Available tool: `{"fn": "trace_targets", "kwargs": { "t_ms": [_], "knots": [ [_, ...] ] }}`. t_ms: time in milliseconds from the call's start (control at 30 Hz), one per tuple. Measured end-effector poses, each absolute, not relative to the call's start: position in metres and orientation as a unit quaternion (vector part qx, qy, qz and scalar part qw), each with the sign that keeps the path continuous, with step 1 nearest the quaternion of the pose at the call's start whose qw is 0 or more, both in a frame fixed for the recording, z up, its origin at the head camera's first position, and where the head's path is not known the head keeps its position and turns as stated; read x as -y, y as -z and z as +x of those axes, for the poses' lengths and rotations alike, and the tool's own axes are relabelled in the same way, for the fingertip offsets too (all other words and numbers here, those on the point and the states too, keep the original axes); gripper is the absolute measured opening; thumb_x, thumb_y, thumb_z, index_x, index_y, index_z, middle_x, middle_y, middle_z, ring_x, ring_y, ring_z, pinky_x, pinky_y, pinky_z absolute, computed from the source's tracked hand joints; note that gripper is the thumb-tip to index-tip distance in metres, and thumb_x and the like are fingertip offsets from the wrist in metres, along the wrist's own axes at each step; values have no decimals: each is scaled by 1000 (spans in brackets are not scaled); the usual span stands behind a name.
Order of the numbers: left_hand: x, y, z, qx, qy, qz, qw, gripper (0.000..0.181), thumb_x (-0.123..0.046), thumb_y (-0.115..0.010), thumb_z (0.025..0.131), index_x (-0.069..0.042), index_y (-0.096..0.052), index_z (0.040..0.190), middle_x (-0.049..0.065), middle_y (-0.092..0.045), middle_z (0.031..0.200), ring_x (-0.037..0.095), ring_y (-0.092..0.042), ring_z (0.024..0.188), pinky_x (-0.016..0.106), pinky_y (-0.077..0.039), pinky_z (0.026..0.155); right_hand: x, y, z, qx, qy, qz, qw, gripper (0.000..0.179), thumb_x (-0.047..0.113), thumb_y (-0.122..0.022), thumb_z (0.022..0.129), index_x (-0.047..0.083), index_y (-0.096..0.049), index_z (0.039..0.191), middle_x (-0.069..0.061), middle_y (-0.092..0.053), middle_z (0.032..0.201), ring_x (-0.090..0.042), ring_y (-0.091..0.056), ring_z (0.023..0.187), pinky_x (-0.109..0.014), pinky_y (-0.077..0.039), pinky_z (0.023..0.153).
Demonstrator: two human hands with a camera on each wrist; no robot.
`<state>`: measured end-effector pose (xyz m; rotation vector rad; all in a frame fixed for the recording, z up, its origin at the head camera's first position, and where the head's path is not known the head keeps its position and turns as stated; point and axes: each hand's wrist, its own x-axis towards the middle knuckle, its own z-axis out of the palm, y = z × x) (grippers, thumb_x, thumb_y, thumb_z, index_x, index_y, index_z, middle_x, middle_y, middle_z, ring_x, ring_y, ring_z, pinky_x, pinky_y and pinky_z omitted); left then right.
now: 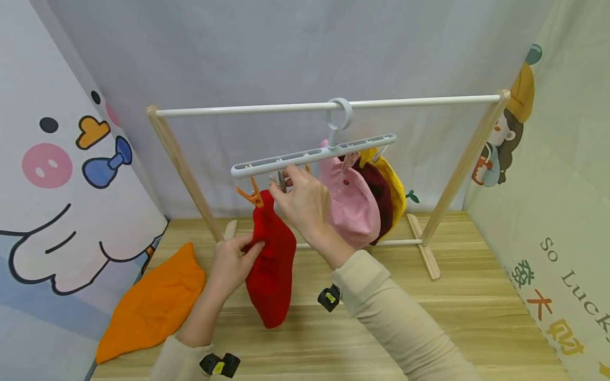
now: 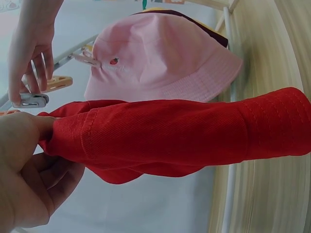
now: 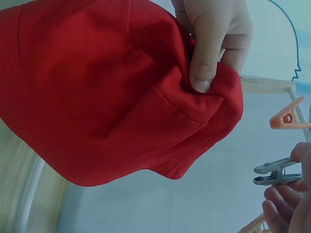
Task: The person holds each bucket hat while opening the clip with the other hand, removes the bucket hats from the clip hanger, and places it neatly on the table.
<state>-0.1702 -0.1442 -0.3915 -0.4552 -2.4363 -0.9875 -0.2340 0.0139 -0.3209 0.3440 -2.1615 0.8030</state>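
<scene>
My left hand (image 1: 232, 264) pinches a red bucket hat (image 1: 272, 264) by its upper part, thumb on the cloth, so that it hangs below the hanger (image 1: 281, 160). Close by, my right hand (image 1: 307, 203) pinches a grey clothespin (image 3: 276, 172) beneath the hanger's left half. In the right wrist view the clothespin's tips stand apart from the red cloth, with nothing between them. An orange clothespin (image 1: 251, 194) hangs at the hanger's left end, also apart from the hat in that view. Another light orange clothespin (image 2: 59, 83) shows behind the right fingers.
On the hanger's right half hang a pink hat (image 1: 350, 209), a maroon hat (image 1: 384, 193) and a yellow hat (image 1: 398, 197). The hanger hooks over the white rail (image 1: 419, 101) of a wooden stand. An orange hat (image 1: 152, 307) lies at the left on the wooden table (image 1: 371, 328).
</scene>
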Motion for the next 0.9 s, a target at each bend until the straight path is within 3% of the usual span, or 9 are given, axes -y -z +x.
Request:
{"fn": "trace_targets", "kwargs": {
  "t_ms": [200, 700, 900],
  "knots": [
    [149, 394, -168, 894, 356, -159, 220, 7, -6, -69, 80, -8, -66, 74, 3, -63, 62, 9, -48, 51, 20, -41, 46, -14, 321, -234, 855, -313, 139, 390, 17, 32, -67, 77, 17, -61, 77, 7, -66, 72, -11, -56, 54, -26, -39, 44],
    [161, 400, -162, 922, 313, -134, 183, 13, -11, -66, 83, -9, -60, 72, -4, -45, 52, 8, -40, 47, 21, -36, 46, -14, 322, -234, 856, -308, 137, 392, 18, 33, -67, 76, 17, -62, 77, 6, -66, 72, -11, -58, 55, -27, -40, 44],
    [164, 404, -161, 930, 303, -123, 167, 6, -12, -65, 84, -8, -64, 80, -2, -48, 54, 8, -40, 47, 23, -35, 46, -14, 322, -235, 856, -306, 137, 394, 17, 33, -67, 76, 17, -62, 77, 7, -66, 72, -10, -57, 55, -28, -40, 44]
  ]
}}
